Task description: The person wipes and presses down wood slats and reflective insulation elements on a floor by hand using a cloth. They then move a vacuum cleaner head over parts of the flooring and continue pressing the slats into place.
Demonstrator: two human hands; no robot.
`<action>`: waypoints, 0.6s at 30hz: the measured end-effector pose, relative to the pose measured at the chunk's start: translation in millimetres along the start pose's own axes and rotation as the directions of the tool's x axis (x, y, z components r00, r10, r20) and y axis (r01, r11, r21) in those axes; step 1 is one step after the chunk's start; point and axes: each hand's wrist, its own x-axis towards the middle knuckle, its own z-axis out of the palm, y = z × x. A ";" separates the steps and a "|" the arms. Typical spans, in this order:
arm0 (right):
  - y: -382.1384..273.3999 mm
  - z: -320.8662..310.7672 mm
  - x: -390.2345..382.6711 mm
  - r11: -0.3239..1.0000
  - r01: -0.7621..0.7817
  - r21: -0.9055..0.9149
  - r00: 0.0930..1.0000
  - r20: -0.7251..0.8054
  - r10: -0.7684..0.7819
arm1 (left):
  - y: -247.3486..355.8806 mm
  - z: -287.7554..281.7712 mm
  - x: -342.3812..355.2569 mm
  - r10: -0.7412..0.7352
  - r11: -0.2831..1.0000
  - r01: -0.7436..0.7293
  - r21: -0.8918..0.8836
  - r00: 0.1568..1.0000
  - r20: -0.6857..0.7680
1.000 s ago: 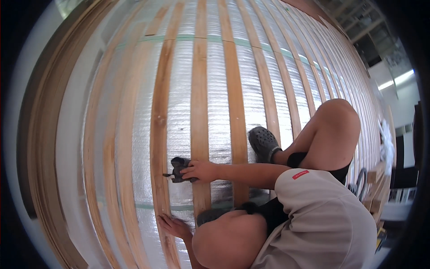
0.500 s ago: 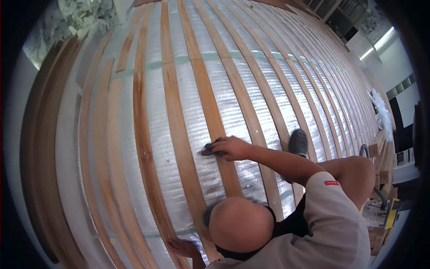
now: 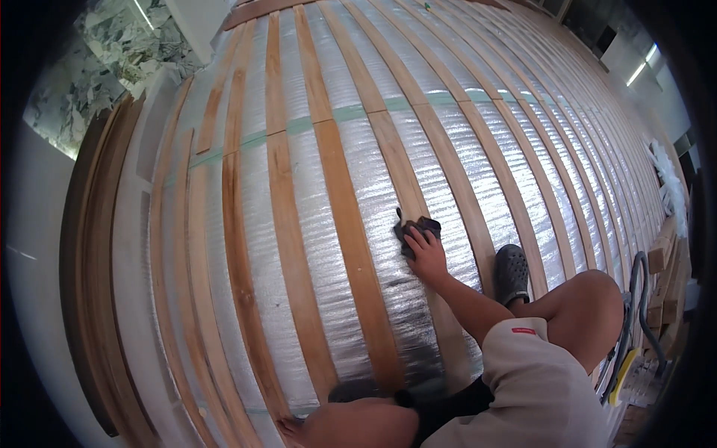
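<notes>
My right hand (image 3: 423, 255) grips a dark, bulky object (image 3: 407, 235), perhaps a small tool, on a pale wooden slat (image 3: 385, 142) in the middle of the view. My left hand (image 3: 290, 425) is low at the bottom, mostly behind my knee, fingertips resting on a darker slat (image 3: 243, 291). Rows of slats lie over silver foil sheeting (image 3: 351, 172), crossed by a strip of green tape (image 3: 347, 113). My dark clog (image 3: 511, 270) rests right of the right hand.
Long brown boards (image 3: 97, 254) lie along the left side near a marble-patterned surface (image 3: 134, 41). At the right are stacked timber pieces (image 3: 665, 261), crumpled pale plastic (image 3: 665, 175), and a yellow-edged machine (image 3: 627, 377) with a grey hose (image 3: 638, 291).
My right hand has moved rightward and forward with the dark object, across the slats onto a paler one. My left hand remains low, now more hidden. The view has shifted.
</notes>
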 end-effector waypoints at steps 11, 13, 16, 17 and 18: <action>106.2 76.6 279.5 1.000 -0.013 0.027 0.994 -0.112 0.016 | 155.2 -59.0 9.9 -0.086 0.993 0.050 0.105 0.923 0.375; 124.9 83.7 328.7 0.997 0.076 0.022 0.993 -0.094 -0.073 | 184.7 -72.3 1.0 -0.140 0.987 0.092 0.131 0.890 0.433; 169.1 88.8 397.9 0.971 0.223 -0.085 0.975 0.026 -0.221 | 234.1 -90.4 -17.3 -0.209 0.977 0.151 0.150 0.817 0.538; 188.4 89.3 418.5 0.966 0.242 -0.089 0.970 0.011 -0.242 | 251.4 -99.0 -24.4 -0.225 0.974 0.166 0.154 0.786 0.575; 195.7 85.6 436.1 0.949 0.300 -0.101 0.953 -0.009 -0.302 | 266.0 -111.9 -29.6 -0.252 0.968 0.190 0.167 0.755 0.606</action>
